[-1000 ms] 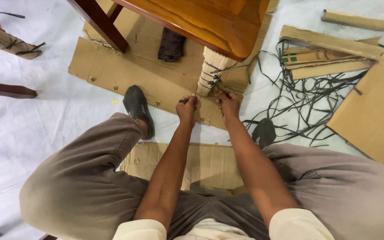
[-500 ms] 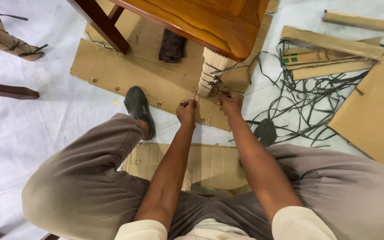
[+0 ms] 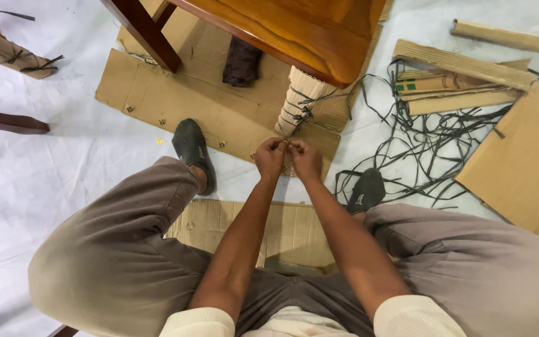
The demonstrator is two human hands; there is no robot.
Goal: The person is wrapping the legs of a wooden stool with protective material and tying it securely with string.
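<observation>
Both grips, left hand (image 3: 270, 156) and right hand (image 3: 306, 158), meet knuckle-to-knuckle (arms outstretched), pinching strap (image 3: 287, 145).

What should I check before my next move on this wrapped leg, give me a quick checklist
1. Left hand and right hand meet at the foot of the leg: ok.
2. Strap ends gripped: cannot tell, fingers hide them.
3. Cardboard wrap covers leg: ok.
4. Upper ties in place: ok.
5. Loose straps clear of right shoe: not ok, they lie against it.
6. Floor cardboard under leg: ok.
</observation>
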